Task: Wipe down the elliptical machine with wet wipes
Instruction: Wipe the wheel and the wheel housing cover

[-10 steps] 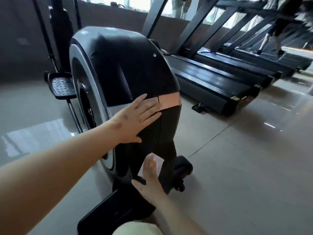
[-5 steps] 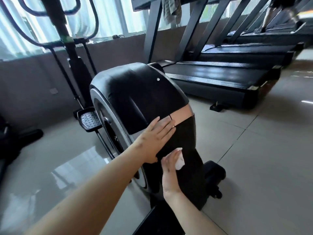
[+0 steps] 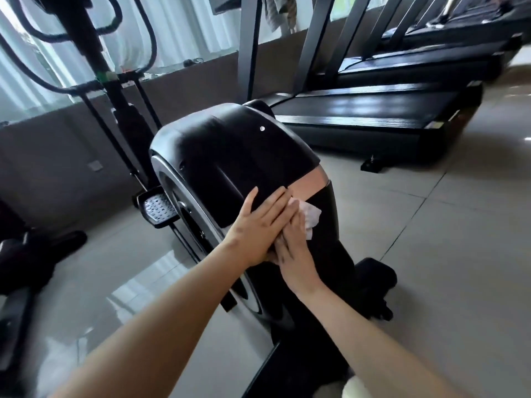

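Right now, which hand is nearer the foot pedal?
Left. The left hand lies flat on the black housing, to the right of the foot pedal. The right hand presses the wipe further right, beyond the left.

A gym: a black elliptical (image 3: 230, 156) stands on a glossy tiled floor (image 3: 459, 254) beside a row of black treadmills (image 3: 359, 109), all set along a low wall (image 3: 57, 156) under bright curtained windows (image 3: 184, 27).

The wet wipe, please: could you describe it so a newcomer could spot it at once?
Find the elliptical's black flywheel housing in mid-frame. Just below its copper band, the right hand presses the wet wipe, beside the left hand. It is the only white, crumpled thing on the black cover.
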